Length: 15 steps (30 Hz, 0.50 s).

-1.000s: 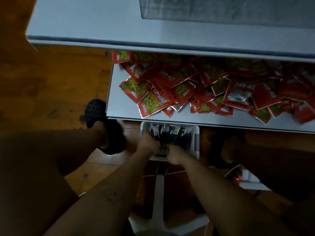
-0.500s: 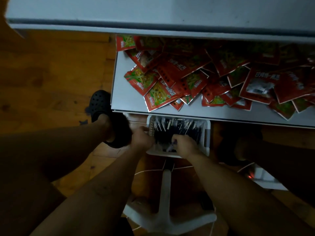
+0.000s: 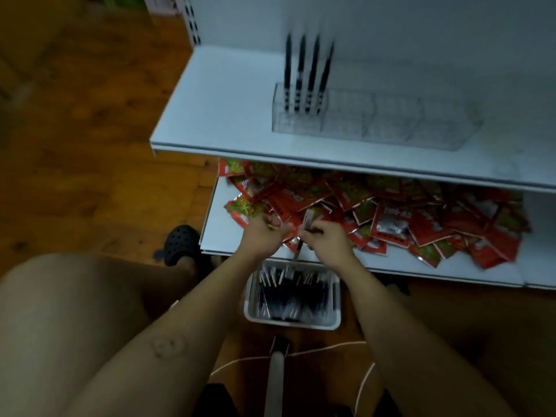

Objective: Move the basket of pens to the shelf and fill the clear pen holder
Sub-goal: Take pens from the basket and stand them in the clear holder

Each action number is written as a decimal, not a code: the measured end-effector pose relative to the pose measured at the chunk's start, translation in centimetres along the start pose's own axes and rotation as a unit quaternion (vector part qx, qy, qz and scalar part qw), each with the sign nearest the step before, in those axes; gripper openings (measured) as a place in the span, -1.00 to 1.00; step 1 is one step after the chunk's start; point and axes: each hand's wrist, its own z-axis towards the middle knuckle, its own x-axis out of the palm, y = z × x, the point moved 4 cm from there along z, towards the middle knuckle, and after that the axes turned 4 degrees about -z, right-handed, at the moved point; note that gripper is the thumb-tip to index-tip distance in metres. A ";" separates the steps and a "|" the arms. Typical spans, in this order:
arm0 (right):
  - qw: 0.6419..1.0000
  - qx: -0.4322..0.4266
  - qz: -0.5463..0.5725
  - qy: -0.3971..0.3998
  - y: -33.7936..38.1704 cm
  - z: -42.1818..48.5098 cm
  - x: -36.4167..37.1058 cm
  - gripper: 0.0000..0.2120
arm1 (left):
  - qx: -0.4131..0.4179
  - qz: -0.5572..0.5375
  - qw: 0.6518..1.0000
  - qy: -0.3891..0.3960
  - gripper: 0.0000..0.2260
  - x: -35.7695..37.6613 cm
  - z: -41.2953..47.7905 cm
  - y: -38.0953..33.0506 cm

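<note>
As basket (image 3: pixel 291 322) stays put | left hand (image 3: pixel 261 234) risen | right hand (image 3: pixel 328 240) grips pen (image 3: pixel 307 218)

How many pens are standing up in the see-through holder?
4. The pens stand side by side at the left end of the clear pen holder on the upper shelf. None looks hidden behind another.

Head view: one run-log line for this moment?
right hand: holds pen | left hand: grip unclear | clear pen holder: four pens, left end | basket of pens: on floor
</note>
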 end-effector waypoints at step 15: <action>0.958 -0.238 -0.074 -0.139 16.5 -4.4 -12.0 -0.43 | 0.216 0.078 0.966 -0.118 -0.81 -7.5 -4.4 -16.5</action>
